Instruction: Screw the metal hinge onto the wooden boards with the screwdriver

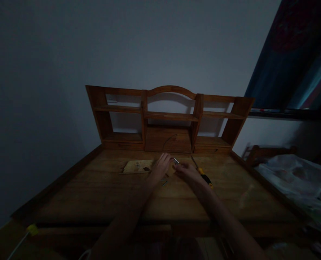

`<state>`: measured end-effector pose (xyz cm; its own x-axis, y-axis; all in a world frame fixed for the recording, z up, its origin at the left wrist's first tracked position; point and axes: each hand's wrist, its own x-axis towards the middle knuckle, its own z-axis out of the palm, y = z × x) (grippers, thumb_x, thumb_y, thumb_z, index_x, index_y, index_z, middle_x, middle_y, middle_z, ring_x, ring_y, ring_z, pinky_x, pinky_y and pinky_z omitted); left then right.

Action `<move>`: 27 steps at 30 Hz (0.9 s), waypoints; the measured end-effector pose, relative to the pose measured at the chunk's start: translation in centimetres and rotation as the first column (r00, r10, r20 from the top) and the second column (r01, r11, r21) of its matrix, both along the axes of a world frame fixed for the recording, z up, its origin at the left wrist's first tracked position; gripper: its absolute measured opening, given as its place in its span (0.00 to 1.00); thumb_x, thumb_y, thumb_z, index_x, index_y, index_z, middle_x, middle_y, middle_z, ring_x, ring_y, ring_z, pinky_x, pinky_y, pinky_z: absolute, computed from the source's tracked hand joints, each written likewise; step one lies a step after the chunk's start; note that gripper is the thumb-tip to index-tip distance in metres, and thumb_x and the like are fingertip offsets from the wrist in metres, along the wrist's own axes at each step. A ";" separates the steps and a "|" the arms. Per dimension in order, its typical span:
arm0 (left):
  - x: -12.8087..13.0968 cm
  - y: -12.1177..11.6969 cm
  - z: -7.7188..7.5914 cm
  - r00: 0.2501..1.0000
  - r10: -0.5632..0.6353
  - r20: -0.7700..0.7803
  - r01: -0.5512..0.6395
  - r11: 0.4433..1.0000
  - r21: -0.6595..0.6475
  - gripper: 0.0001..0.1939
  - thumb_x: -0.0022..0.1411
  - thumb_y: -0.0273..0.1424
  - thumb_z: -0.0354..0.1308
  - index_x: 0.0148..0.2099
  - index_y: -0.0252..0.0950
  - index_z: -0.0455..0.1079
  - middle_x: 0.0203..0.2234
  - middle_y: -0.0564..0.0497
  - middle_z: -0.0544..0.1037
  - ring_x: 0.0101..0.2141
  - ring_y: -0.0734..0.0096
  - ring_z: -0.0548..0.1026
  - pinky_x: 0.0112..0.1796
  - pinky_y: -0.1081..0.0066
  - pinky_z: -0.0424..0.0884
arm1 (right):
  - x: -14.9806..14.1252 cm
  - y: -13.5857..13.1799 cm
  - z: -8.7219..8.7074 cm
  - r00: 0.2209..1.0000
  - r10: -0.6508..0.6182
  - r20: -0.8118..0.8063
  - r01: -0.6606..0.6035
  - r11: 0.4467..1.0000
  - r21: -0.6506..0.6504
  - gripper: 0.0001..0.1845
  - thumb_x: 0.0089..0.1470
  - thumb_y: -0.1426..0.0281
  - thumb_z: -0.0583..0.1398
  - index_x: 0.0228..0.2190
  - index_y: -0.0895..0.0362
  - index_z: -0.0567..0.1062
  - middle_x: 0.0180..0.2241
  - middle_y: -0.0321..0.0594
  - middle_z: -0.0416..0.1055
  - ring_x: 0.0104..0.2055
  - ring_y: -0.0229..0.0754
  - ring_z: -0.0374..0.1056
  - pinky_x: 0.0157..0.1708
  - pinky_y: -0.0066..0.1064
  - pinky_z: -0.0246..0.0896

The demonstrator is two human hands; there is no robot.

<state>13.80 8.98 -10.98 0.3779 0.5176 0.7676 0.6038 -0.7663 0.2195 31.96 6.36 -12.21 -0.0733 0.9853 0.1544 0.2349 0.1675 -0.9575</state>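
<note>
Near the middle of the wooden desk [109,195], my left hand [162,166] and my right hand [186,171] are close together. Between their fingertips is a small shiny metal piece [176,161], too dim to name. Fingers of both hands are closed at it. To the left of my left hand lies a pale wooden board [133,166] with small dark bits on it. A screwdriver [205,177] with a yellow and black handle rests just right of my right hand. Small thin metal pins or screws [164,183] lie below the hands.
A wooden shelf unit [171,116] stands along the desk's back edge, against the wall. Beyond the right edge are a chair back [271,151] and a translucent plastic bag [290,177]. A yellow-ended cord [32,229] shows at the lower left. The room is dark.
</note>
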 end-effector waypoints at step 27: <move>-0.1 0.8 0.1 0.974 0.228 -0.002 -0.228 0.974 -0.008 0.11 0.70 0.30 0.46 0.34 0.37 0.62 0.30 0.50 0.70 0.34 0.67 0.70 0.38 0.67 0.67 | -1.8 1.8 -0.9 0.945 -0.103 0.311 -0.020 0.930 0.367 0.18 0.52 0.59 0.58 0.20 0.59 0.70 0.17 0.33 0.62 0.21 0.34 0.55 0.22 0.27 0.44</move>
<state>13.75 9.78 -10.92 0.2501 0.5966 0.7625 0.7622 -0.6070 0.2249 30.18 8.17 -13.10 -0.1390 0.8693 0.4744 0.5320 0.4696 -0.7046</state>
